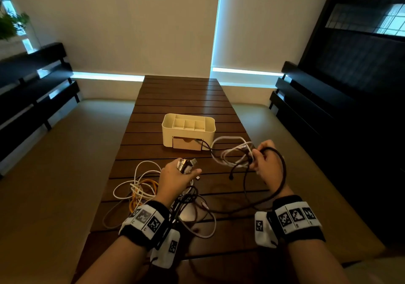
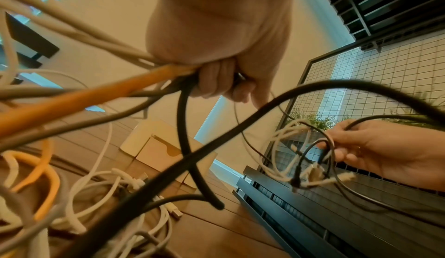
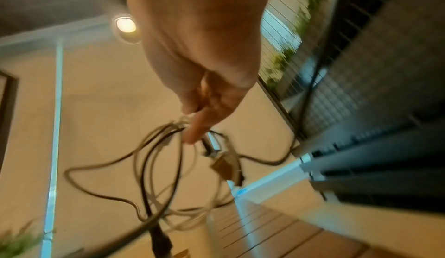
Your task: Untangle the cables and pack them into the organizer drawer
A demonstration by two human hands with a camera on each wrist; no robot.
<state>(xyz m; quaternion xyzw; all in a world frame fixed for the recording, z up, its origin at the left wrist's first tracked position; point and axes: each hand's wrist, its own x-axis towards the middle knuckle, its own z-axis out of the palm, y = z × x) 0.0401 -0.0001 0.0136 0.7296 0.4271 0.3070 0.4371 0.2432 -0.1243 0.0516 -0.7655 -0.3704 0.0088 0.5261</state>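
Observation:
A cream organizer [image 1: 188, 130] stands mid-table, its wooden drawer [image 1: 186, 144] at the front slightly pulled out. My left hand [image 1: 178, 177] grips a bunch of cable ends with USB plugs [image 1: 186, 164] above the table; white, orange and black cables [image 1: 140, 187] trail down from it in a tangled heap. In the left wrist view the orange cable [image 2: 96, 92] and black cable [image 2: 185, 129] run into that fist. My right hand [image 1: 264, 161] holds a small coil of white and black cables [image 1: 236, 154] to the right of the organizer, blurred in the right wrist view [image 3: 168, 167].
The slatted wooden table [image 1: 182, 99] is narrow, with a pale cushioned seat on either side. Dark benches [image 1: 32, 82] line the left and right walls. A thick black cable [image 1: 278, 187] loops round my right wrist down to the heap.

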